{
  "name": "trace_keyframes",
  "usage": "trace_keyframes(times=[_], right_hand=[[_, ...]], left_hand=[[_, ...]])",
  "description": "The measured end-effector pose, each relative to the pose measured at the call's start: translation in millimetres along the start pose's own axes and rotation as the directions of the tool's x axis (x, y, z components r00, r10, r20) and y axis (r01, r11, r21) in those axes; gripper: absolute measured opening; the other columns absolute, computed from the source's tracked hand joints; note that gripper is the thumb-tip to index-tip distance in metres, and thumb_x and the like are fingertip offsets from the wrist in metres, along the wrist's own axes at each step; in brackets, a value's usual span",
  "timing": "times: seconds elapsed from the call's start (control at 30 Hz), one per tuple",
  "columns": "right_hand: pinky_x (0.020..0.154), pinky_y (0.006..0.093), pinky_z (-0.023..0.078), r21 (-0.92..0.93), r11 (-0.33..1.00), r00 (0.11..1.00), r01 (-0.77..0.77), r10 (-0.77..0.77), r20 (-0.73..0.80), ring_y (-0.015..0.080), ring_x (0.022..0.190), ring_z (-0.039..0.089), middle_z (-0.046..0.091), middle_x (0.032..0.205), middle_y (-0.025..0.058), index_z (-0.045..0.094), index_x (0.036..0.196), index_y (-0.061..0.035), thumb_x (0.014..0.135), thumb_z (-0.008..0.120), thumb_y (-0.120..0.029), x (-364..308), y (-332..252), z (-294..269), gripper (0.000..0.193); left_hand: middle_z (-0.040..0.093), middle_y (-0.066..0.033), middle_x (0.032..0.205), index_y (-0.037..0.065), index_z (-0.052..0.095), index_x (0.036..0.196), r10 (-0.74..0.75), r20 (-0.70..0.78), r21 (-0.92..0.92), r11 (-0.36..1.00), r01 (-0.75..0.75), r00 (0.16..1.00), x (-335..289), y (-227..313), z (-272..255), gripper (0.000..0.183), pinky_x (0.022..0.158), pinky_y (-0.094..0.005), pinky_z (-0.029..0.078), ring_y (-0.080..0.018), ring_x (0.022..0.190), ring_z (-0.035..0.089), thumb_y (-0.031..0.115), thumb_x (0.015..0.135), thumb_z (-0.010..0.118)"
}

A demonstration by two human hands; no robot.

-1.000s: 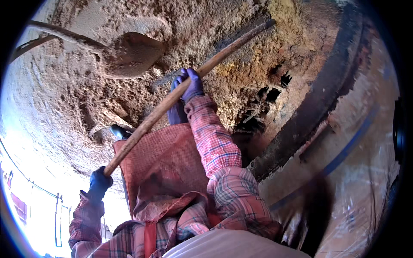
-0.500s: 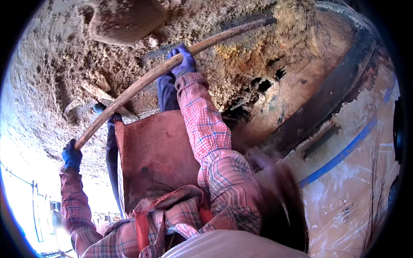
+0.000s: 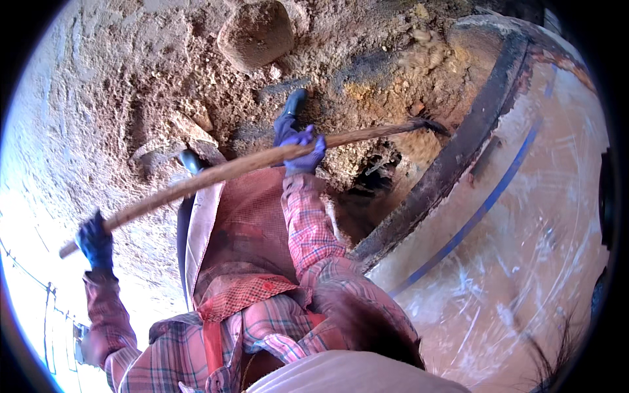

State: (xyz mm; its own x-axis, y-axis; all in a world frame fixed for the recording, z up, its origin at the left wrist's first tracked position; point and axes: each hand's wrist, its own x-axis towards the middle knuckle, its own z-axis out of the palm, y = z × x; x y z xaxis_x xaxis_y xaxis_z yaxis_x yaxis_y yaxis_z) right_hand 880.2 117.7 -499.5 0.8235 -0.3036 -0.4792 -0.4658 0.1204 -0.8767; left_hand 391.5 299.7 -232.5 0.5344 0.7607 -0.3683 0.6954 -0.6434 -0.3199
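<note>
Both of my gloved hands hold a long, slightly bent wooden-handled tool point(image 3: 229, 171). My left hand point(image 3: 96, 239), in a blue glove, is closed near its rear end at the left. Farther along, my right hand point(image 3: 305, 154), in a purple glove, grips the shaft around its middle. The tool's dark tip point(image 3: 434, 126) lies at the right over crumbly yellow-brown material point(image 3: 383, 95), close to a dark curved rim point(image 3: 452, 147). I cannot make out the shape of its working end. Below the shaft, a ragged dark hole point(image 3: 372, 178) shows in the material.
A rounded brown lump point(image 3: 255, 34) lies on the crumbly ground at the top. Flat pale pieces point(image 3: 193, 129) lie beside my dark boot point(image 3: 190, 160); my other boot point(image 3: 296, 102) is farther ahead. Right of the rim spreads a pale scuffed surface point(image 3: 504, 242) with a blue stripe.
The tool's tip has come down and nearer, toward the dark rim. My left hand has shifted left, and my right hand has moved right and nearer. The view has shifted too.
</note>
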Motion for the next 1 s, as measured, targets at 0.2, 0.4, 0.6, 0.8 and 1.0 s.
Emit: trace_keyframes(times=[0.2, 0.4, 0.6, 0.8, 1.0], right_hand=[[0.049, 0.0312, 0.043, -0.298, 0.333, 0.212, -0.895, 0.903, 0.373, 0.0150, 0.050, 0.047, 0.046, 0.056, -0.0001, 0.049, 0.067, -0.0123, 0.077, 0.061, -0.026, -160, 4, -86, 0.020], [0.049, 0.0329, 0.044, -0.381, 0.114, 0.080, -0.918, 0.992, 0.102, 0.0182, 0.050, 0.049, 0.049, 0.061, 0.0032, 0.048, 0.076, -0.0103, 0.078, 0.063, -0.021, -267, 7, -78, 0.019], [0.042, 0.0331, 0.039, -0.599, 0.386, 0.253, -0.702, 0.921, 0.298, 0.0220, 0.040, 0.044, 0.044, 0.047, 0.0073, 0.043, 0.055, -0.0107, 0.079, 0.054, -0.032, -84, -66, 52, 0.034], [0.047, 0.0334, 0.039, -0.522, 0.657, 0.547, -0.544, 0.749, 0.373, 0.0183, 0.045, 0.043, 0.044, 0.051, 0.0031, 0.039, 0.056, -0.0133, 0.080, 0.051, -0.033, 211, -143, 224, 0.033], [0.048, 0.0365, 0.040, -0.417, 0.744, 0.698, -0.522, 0.654, 0.293, 0.0187, 0.047, 0.043, 0.044, 0.057, 0.0032, 0.044, 0.066, -0.0090, 0.076, 0.061, -0.020, 263, -68, 216, 0.022]], left_hand=[[0.059, -0.0146, 0.073, 0.008, 0.057, 0.078, -0.092, 0.684, -0.083, 0.976, 0.203, 0.724, -235, -56, -36, 0.013, 0.065, -0.0438, 0.045, -0.0329, 0.071, 0.058, 0.016, 0.067, 0.060], [0.063, -0.0151, 0.074, 0.006, 0.060, 0.078, -0.395, 0.854, 0.192, 0.843, 0.502, 0.338, -354, -100, -135, 0.019, 0.062, -0.0412, 0.051, -0.0324, 0.070, 0.062, 0.014, 0.062, 0.066], [0.062, -0.0182, 0.068, 0.000, 0.061, 0.072, -0.131, 0.838, -0.067, 0.938, 0.339, 0.529, -135, 35, -193, 0.020, 0.064, -0.0397, 0.051, -0.0338, 0.069, 0.062, 0.015, 0.059, 0.065], [0.060, -0.0212, 0.070, 0.003, 0.059, 0.077, 0.191, 0.640, -0.541, 0.800, 0.260, 0.744, 132, 254, -200, 0.019, 0.067, -0.0441, 0.049, -0.0390, 0.069, 0.059, 0.016, 0.064, 0.059], [0.060, -0.0172, 0.067, 0.007, 0.059, 0.080, 0.156, 0.633, -0.564, 0.764, 0.313, 0.758, 168, 281, -142, 0.018, 0.059, -0.0424, 0.048, -0.0367, 0.066, 0.060, 0.016, 0.064, 0.060]])
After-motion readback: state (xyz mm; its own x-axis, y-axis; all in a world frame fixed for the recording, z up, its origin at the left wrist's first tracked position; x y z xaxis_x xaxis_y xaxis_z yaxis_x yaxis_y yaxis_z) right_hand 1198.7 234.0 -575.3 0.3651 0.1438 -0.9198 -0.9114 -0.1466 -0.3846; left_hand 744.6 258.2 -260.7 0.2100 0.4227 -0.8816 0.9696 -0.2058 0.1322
